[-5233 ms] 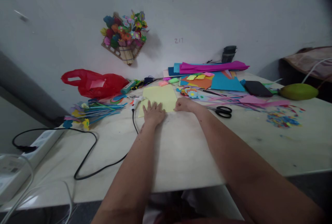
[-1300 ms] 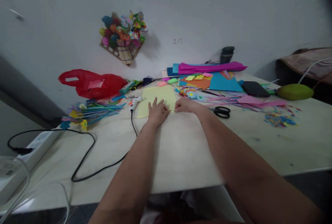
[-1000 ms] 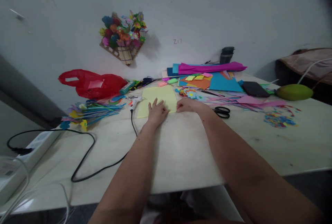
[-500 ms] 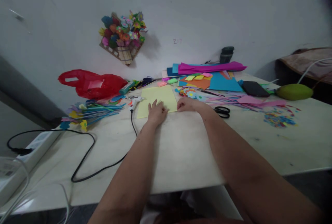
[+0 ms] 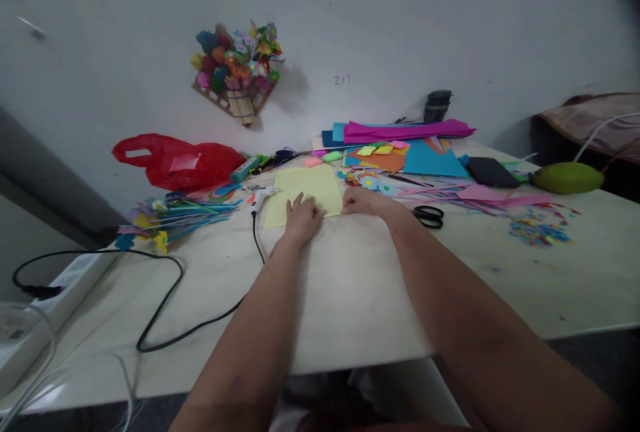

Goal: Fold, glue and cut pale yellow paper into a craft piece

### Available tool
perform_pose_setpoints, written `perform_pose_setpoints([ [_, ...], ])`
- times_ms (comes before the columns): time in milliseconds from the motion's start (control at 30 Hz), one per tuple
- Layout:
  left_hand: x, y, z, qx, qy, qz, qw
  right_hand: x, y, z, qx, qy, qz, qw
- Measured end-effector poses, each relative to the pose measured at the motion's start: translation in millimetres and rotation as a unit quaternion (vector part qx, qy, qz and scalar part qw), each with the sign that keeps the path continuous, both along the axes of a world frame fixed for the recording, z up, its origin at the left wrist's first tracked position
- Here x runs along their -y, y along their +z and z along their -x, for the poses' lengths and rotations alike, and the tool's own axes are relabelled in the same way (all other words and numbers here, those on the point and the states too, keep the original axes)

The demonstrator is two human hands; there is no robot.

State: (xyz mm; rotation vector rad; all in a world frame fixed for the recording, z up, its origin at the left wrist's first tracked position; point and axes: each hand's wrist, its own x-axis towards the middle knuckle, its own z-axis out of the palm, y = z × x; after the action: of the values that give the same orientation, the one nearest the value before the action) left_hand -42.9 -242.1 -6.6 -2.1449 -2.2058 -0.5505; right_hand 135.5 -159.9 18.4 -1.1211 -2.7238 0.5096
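Note:
A pale yellow sheet (image 5: 305, 181) lies flat on the table. My left hand (image 5: 303, 217) rests on its near edge, with the fingers partly spread. At the sheet's near right corner, my right hand (image 5: 359, 201) is closed in a pinch on the edge. Its fingertips are partly hidden by the hand itself. To the left, a white glue gun (image 5: 259, 200) lies against the sheet with its black cord running toward me. Black-handled scissors (image 5: 429, 216) lie right of my right hand.
A red plastic bag (image 5: 200, 164) and craft flowers on stems (image 5: 175, 217) are at left, near a power strip (image 5: 75, 279). Coloured sheets (image 5: 433, 157), a dark flat object (image 5: 493, 172) and small paper scraps (image 5: 540, 229) lie at right. A flower bouquet (image 5: 240, 72) hangs on the wall.
Almost nothing differs. My right hand and the sheet's right corner sit a touch farther right; my left hand stays in place on the sheet.

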Motion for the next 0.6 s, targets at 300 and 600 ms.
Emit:
perform_pose_setpoints([
  [300,-0.1,-0.2,-0.1,0.006,0.000,-0.001,1.000,3.6,3.2,2.3,0.013,-0.021,0.026,0.999],
  [600,-0.6,-0.3,0.2,0.000,0.008,0.001,1.000,7.2,3.0,4.6,-0.016,-0.017,0.027,0.999],
])
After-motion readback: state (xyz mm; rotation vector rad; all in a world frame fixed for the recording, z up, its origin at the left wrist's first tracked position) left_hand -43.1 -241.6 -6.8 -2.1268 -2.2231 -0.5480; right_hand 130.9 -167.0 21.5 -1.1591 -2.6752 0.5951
